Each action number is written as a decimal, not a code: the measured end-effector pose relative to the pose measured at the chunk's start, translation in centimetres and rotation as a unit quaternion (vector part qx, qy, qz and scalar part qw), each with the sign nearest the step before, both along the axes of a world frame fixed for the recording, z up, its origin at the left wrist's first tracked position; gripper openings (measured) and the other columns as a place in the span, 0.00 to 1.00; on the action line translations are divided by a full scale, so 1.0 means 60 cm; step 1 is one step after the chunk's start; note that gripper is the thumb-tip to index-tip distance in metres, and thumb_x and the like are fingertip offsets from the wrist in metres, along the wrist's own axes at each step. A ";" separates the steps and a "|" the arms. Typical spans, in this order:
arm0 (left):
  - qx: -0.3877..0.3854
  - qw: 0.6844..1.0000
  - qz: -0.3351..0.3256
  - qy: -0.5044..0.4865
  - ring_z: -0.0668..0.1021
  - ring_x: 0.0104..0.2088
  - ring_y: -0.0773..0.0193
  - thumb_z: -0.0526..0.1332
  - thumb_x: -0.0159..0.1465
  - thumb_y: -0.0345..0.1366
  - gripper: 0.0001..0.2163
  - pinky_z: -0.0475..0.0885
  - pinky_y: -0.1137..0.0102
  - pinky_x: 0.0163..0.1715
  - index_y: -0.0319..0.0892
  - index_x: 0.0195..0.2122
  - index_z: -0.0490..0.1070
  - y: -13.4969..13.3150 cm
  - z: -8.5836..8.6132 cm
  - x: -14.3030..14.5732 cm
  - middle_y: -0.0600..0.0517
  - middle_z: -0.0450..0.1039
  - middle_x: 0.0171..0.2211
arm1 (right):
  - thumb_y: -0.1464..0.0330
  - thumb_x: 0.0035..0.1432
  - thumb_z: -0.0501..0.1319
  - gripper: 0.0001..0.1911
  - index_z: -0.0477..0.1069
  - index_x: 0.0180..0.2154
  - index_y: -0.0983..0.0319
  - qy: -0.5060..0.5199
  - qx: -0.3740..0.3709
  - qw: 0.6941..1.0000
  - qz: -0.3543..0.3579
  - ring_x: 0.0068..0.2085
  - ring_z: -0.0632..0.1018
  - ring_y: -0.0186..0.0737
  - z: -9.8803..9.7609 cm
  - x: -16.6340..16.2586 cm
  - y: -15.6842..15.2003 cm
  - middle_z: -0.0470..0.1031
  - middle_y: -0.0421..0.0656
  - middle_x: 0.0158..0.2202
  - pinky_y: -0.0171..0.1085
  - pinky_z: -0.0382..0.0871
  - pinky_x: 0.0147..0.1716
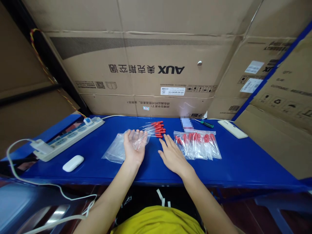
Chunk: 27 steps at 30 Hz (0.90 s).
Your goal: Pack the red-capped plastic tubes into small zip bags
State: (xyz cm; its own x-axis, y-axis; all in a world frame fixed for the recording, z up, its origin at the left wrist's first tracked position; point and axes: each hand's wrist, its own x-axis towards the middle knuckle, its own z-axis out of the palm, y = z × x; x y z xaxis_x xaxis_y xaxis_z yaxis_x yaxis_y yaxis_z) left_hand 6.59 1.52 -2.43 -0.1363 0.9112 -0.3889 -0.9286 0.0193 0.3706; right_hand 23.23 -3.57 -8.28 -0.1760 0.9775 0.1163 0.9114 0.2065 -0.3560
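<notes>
My left hand (134,146) is turned palm up with its fingers curled, and a clear plastic bag (143,140) is in its grasp. More clear plastic bags (113,150) lie flat beside and partly behind it. My right hand (172,156) rests palm down, fingers stretched and apart, holding nothing. Its fingertips are close to a pile of slim red-handled tools (158,129) with thin, pale shafts, whose exact kind I cannot make out. To its right, overlapping filled bags (198,146) contain similar red-handled pieces.
A white power strip (70,138) with plugs and cables runs along the left. A white earbud case (73,163) lies nearby. At the back right are a green-handled screwdriver (207,124), a blurred phone-like object (187,124) and a pale phone-shaped object (232,129). Cardboard (156,48) walls the blue table (231,172).
</notes>
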 end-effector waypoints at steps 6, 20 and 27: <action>0.004 1.000 -0.002 0.004 0.81 0.33 0.66 0.60 0.74 0.36 0.06 0.83 0.65 0.46 0.41 0.40 0.69 0.001 -0.011 0.001 0.54 0.76 0.33 | 0.65 0.77 0.51 0.31 0.61 0.75 0.69 -0.003 -0.016 1.000 0.011 0.82 0.48 0.57 0.005 -0.004 -0.002 0.47 0.57 0.82 0.59 0.48 0.79; 0.007 1.000 -0.010 0.007 0.81 0.33 0.65 0.63 0.71 0.36 0.04 0.83 0.65 0.46 0.43 0.41 0.69 0.002 -0.020 0.002 0.54 0.75 0.33 | 0.59 0.80 0.49 0.32 0.56 0.78 0.62 -0.016 -0.025 1.000 -0.006 0.81 0.52 0.63 0.013 -0.012 -0.006 0.48 0.50 0.82 0.65 0.48 0.77; 0.006 1.000 -0.002 0.005 0.81 0.32 0.66 0.61 0.73 0.36 0.04 0.83 0.65 0.46 0.42 0.41 0.69 0.001 -0.015 0.003 0.54 0.75 0.32 | 0.62 0.78 0.54 0.30 0.61 0.75 0.64 -0.025 0.028 0.999 -0.007 0.74 0.63 0.64 0.021 -0.016 -0.001 0.63 0.54 0.77 0.64 0.56 0.73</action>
